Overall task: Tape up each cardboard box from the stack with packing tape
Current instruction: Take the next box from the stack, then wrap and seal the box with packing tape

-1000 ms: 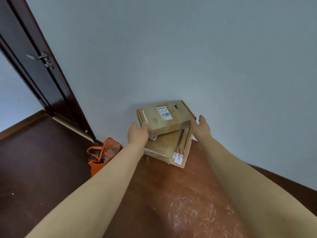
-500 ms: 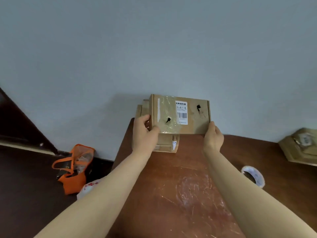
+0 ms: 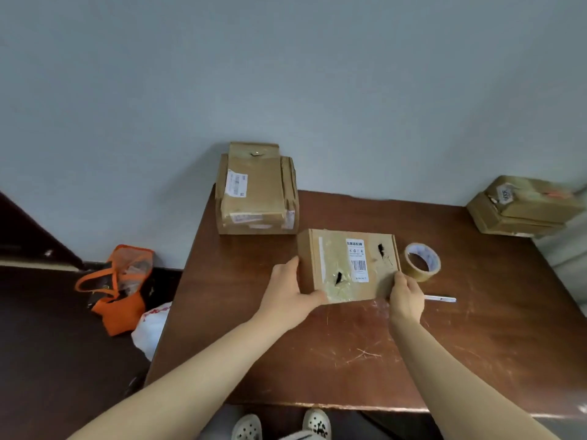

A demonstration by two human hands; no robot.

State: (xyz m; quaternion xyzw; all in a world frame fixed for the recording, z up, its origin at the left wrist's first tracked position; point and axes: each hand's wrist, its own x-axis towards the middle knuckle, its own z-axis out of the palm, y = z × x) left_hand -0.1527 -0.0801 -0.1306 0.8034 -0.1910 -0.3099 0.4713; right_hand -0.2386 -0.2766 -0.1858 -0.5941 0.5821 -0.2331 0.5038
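Centre frame: small brown cardboard box (image 3: 347, 265), white barcode label, on or just above scratched brown bench (image 3: 476, 344). Grip: left hand (image 3: 287, 293) grasps left end; right hand (image 3: 406, 296) grasps lower-right corner. Best: set flat, square; tan packing-tape roll (image 3: 422, 262) just right, within reach.

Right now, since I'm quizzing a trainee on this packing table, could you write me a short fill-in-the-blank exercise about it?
1. The cardboard box, gripped by the left hand and right hand, carries a white ____ with a barcode.
2. The tape roll lies on the table to that box's ____.
3. The bag on the floor is ____.
4. The stack of boxes at the table's back left corner stands against the ____.
Missing words: label; right; orange; wall.
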